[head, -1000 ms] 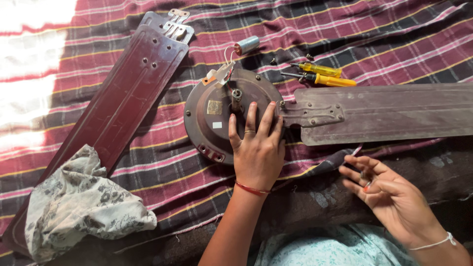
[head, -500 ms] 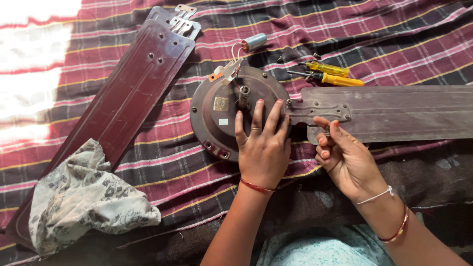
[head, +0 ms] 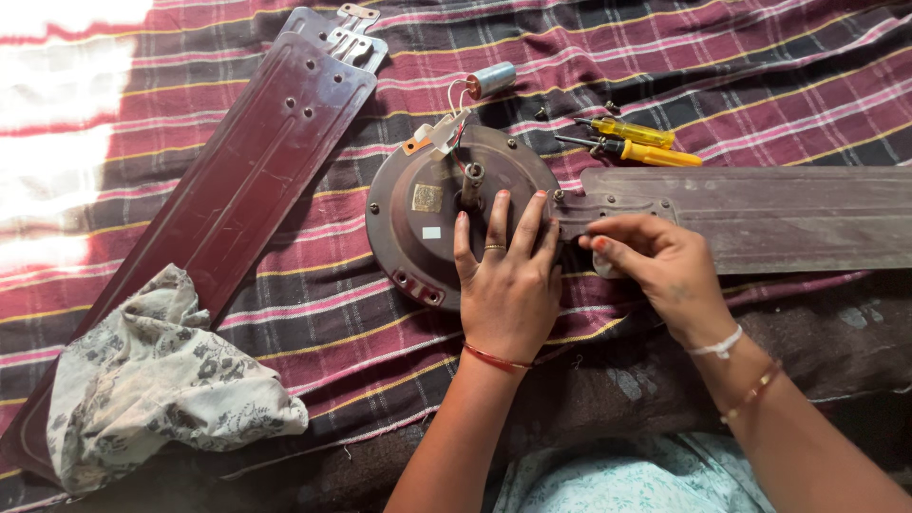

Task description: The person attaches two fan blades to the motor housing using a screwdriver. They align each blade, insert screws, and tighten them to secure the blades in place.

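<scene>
A round brown fan motor housing lies on a striped blanket. My left hand rests flat on its right half, fingers spread, holding nothing. One dusty fan blade reaches out to the right, joined to the housing by a metal bracket. My right hand sits on that bracket's lower edge, thumb and fingers pinched together on a small metal part that is almost hidden. A short shaft and some wires stick up from the housing just beyond my left fingertips.
A loose brown fan blade lies diagonally at the left, its lower end under a crumpled patterned cloth. Two yellow-handled screwdrivers and loose screws lie behind the bracket. A small grey capacitor hangs on wires from the housing. The blanket covers everything.
My right hand has come up from my lap to the blade bracket and turned palm down, fingers pinched. My left hand has stayed on the housing.
</scene>
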